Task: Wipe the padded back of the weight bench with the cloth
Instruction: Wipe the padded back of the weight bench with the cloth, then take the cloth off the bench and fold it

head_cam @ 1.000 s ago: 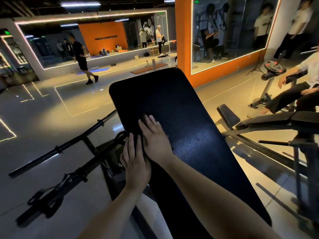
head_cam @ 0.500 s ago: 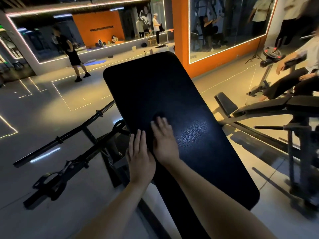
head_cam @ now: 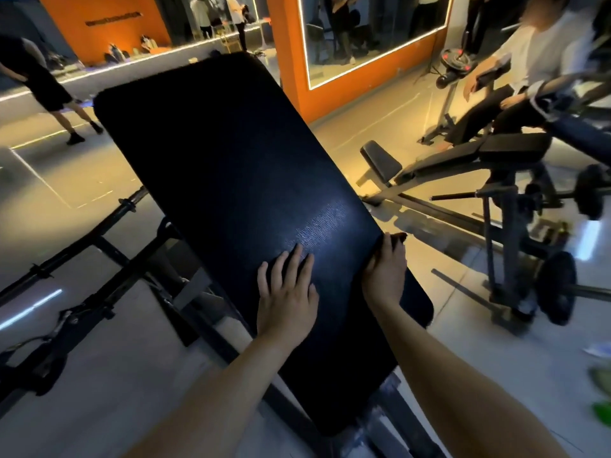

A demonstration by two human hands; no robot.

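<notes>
The black padded back (head_cam: 231,166) of the weight bench slopes up and away from me through the middle of the view. My left hand (head_cam: 287,292) lies flat on its lower part, fingers spread, holding nothing that I can make out. My right hand (head_cam: 385,272) wraps the pad's right edge. A dark cloth (head_cam: 399,236) peeks out past its fingertips; the rest of the cloth is hidden under the hand and hard to tell from the black pad.
A barbell (head_cam: 66,252) on a black frame lies to the left of the bench. A second bench (head_cam: 463,153) and weight plates (head_cam: 555,285) stand on the right, where a person (head_cam: 529,61) sits. Another person (head_cam: 39,77) walks at far left. An orange mirrored pillar (head_cam: 291,61) rises behind.
My right hand has slid with the cloth from the pad's left side across to its right edge. My left hand has moved right and down the pad. The view has tilted down.
</notes>
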